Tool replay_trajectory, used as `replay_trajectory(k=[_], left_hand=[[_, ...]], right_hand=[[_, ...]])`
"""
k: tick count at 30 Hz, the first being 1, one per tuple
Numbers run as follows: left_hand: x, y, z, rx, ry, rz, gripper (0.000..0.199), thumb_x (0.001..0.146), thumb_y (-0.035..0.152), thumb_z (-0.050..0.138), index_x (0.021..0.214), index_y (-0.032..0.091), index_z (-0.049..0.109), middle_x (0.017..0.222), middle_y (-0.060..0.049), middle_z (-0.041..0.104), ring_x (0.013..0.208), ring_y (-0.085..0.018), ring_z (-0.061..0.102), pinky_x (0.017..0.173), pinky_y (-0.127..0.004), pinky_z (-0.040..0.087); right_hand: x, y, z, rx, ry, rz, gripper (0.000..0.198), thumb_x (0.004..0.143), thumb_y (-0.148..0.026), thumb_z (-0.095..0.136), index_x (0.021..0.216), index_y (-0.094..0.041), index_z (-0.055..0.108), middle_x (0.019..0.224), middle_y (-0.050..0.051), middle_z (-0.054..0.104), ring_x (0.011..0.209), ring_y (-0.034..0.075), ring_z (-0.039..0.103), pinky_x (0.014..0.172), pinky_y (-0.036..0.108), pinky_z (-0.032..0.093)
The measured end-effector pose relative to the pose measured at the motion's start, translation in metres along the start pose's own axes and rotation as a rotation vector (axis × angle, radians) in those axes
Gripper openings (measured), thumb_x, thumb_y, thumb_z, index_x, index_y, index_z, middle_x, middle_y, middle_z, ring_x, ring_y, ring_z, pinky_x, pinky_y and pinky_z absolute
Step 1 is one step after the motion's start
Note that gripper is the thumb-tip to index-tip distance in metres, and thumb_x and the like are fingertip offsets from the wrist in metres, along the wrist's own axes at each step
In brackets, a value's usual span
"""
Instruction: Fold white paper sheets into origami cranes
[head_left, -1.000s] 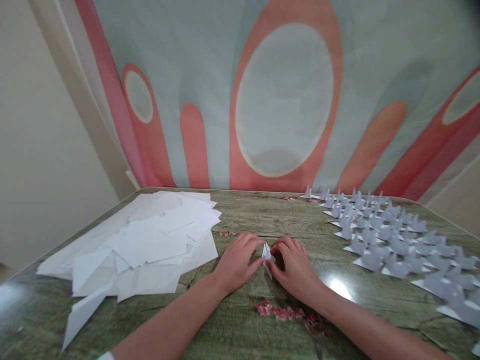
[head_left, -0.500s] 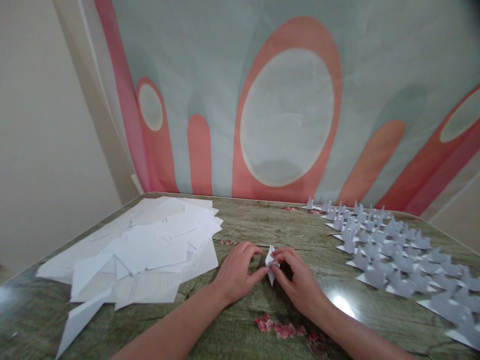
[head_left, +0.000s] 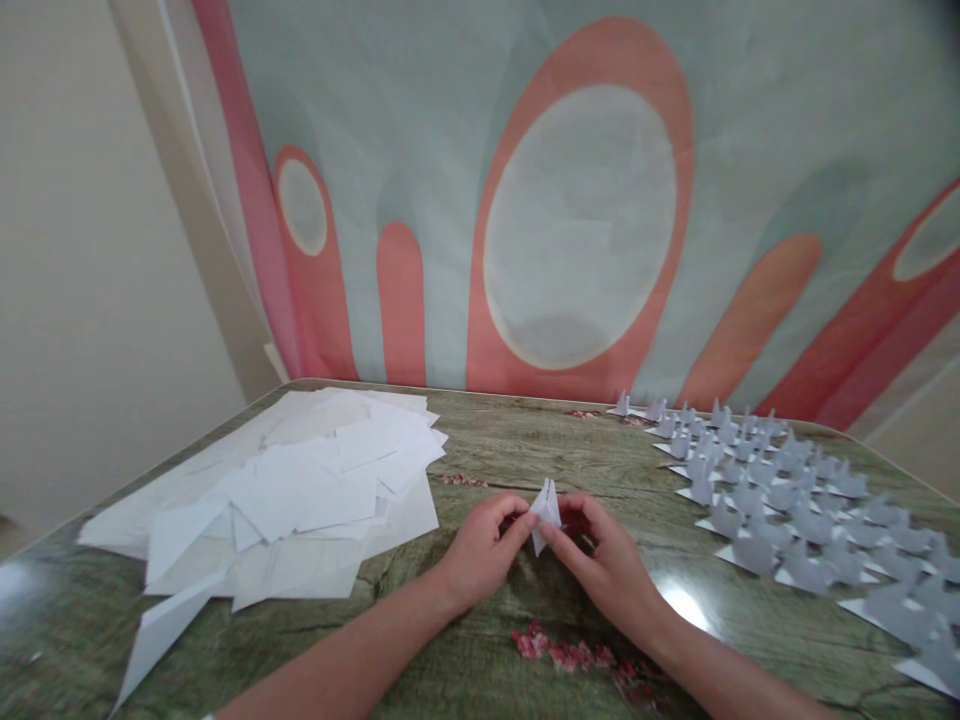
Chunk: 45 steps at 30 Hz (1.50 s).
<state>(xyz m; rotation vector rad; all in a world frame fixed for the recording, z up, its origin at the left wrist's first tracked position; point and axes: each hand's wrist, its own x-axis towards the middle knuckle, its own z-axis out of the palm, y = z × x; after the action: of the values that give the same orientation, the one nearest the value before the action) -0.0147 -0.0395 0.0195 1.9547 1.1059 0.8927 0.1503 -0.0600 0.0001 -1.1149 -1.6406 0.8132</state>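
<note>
Between my hands, low over the middle of the table, is a small piece of folded white paper. It looks like a narrow kite with a split tip pointing away from me and a point toward me. My left hand pinches its left side between thumb and fingers. On the other side my right hand pinches it too, the thumb lying on its face and the fingers behind. The fingertips behind the paper are partly hidden.
A spread pile of white paper sheets covers the left of the wood-patterned table. One folded sheet lies in front of it. Rows of several folded white paper cranes stand at the right. A patterned curtain hangs behind.
The folded paper has been turned and its split tip now shows wider. Both hands have shifted their grip, with the left thumb now on the paper's left edge. The view has shifted slightly.
</note>
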Motion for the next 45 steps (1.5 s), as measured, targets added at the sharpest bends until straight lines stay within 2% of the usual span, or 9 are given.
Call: replay_trajectory(k=[3, 8, 14, 22, 26, 29, 33, 38, 45], left_hand=[[-0.001, 0.0, 0.0, 0.022, 0.001, 0.016, 0.023, 0.087, 0.03, 0.043, 0.075, 0.015, 0.055, 0.072, 0.001, 0.054, 0.071, -0.013, 0.049, 0.065, -0.022, 0.036], [-0.002, 0.0, 0.001, 0.023, -0.022, 0.016, 0.022, 0.087, 0.031, 0.044, 0.076, 0.015, 0.055, 0.072, 0.0, 0.053, 0.07, -0.013, 0.048, 0.064, -0.022, 0.037], [-0.001, -0.003, 0.002, -0.132, -0.037, -0.021, 0.015, 0.081, 0.028, 0.054, 0.087, 0.014, 0.056, 0.083, -0.002, 0.057, 0.078, -0.014, 0.051, 0.07, -0.023, 0.04], [0.0, 0.006, 0.002, -0.413, -0.046, -0.03, 0.019, 0.081, 0.032, 0.054, 0.077, 0.013, 0.053, 0.073, -0.001, 0.055, 0.072, -0.013, 0.051, 0.069, -0.023, 0.04], [0.0, 0.007, 0.003, -0.447, -0.039, -0.049, 0.02, 0.081, 0.033, 0.054, 0.077, 0.013, 0.054, 0.073, -0.001, 0.056, 0.072, -0.013, 0.053, 0.069, -0.024, 0.041], [0.0, 0.004, 0.002, -0.338, 0.006, -0.036, 0.018, 0.081, 0.03, 0.055, 0.09, 0.014, 0.056, 0.086, -0.004, 0.06, 0.084, -0.016, 0.055, 0.076, -0.028, 0.042], [-0.004, 0.005, -0.001, -0.014, 0.186, 0.136, 0.049, 0.069, 0.023, 0.069, 0.114, 0.02, 0.048, 0.115, -0.007, 0.052, 0.108, -0.021, 0.045, 0.092, -0.035, 0.036], [-0.009, 0.011, -0.002, 0.334, 0.128, 0.371, 0.02, 0.078, 0.02, 0.059, 0.099, 0.022, 0.058, 0.101, -0.004, 0.059, 0.103, -0.02, 0.047, 0.092, -0.036, 0.033], [-0.008, 0.009, -0.007, 0.495, 0.091, 0.423, 0.012, 0.085, 0.021, 0.049, 0.085, 0.021, 0.061, 0.087, -0.003, 0.063, 0.088, -0.017, 0.052, 0.082, -0.034, 0.035]], right_hand=[[0.0, -0.002, -0.002, -0.072, -0.068, 0.021, 0.02, 0.085, -0.034, 0.049, 0.075, -0.017, 0.055, 0.072, 0.002, 0.057, 0.068, 0.015, 0.052, 0.063, 0.027, 0.042], [0.001, -0.006, -0.005, -0.108, -0.074, -0.007, 0.023, 0.086, -0.033, 0.048, 0.07, -0.017, 0.054, 0.068, 0.001, 0.055, 0.066, 0.014, 0.051, 0.062, 0.026, 0.04], [-0.001, -0.006, -0.003, -0.197, -0.121, -0.049, 0.023, 0.084, -0.032, 0.049, 0.066, -0.018, 0.051, 0.062, -0.001, 0.051, 0.058, 0.013, 0.047, 0.054, 0.024, 0.037], [-0.004, -0.006, 0.001, -0.187, -0.059, -0.11, 0.015, 0.083, -0.029, 0.051, 0.071, -0.019, 0.052, 0.068, 0.0, 0.054, 0.063, 0.014, 0.05, 0.06, 0.025, 0.041], [-0.004, -0.013, -0.001, -0.174, 0.032, -0.142, 0.014, 0.083, -0.026, 0.051, 0.07, -0.02, 0.051, 0.069, 0.0, 0.054, 0.065, 0.014, 0.052, 0.062, 0.026, 0.041], [-0.001, -0.01, -0.005, -0.214, 0.077, -0.165, 0.011, 0.081, -0.022, 0.051, 0.07, -0.02, 0.05, 0.068, 0.0, 0.054, 0.064, 0.014, 0.052, 0.061, 0.025, 0.042], [0.002, 0.004, -0.012, -0.366, 0.053, -0.276, 0.006, 0.078, -0.015, 0.051, 0.077, -0.021, 0.052, 0.078, 0.002, 0.06, 0.071, 0.016, 0.057, 0.064, 0.026, 0.045], [-0.002, 0.011, -0.014, -0.535, -0.021, -0.386, 0.014, 0.077, -0.009, 0.046, 0.081, -0.02, 0.052, 0.087, 0.006, 0.061, 0.075, 0.016, 0.059, 0.062, 0.025, 0.047], [-0.002, 0.005, -0.017, -0.614, -0.03, -0.537, 0.015, 0.079, -0.011, 0.047, 0.084, -0.022, 0.057, 0.083, 0.006, 0.063, 0.076, 0.018, 0.059, 0.066, 0.029, 0.046]])
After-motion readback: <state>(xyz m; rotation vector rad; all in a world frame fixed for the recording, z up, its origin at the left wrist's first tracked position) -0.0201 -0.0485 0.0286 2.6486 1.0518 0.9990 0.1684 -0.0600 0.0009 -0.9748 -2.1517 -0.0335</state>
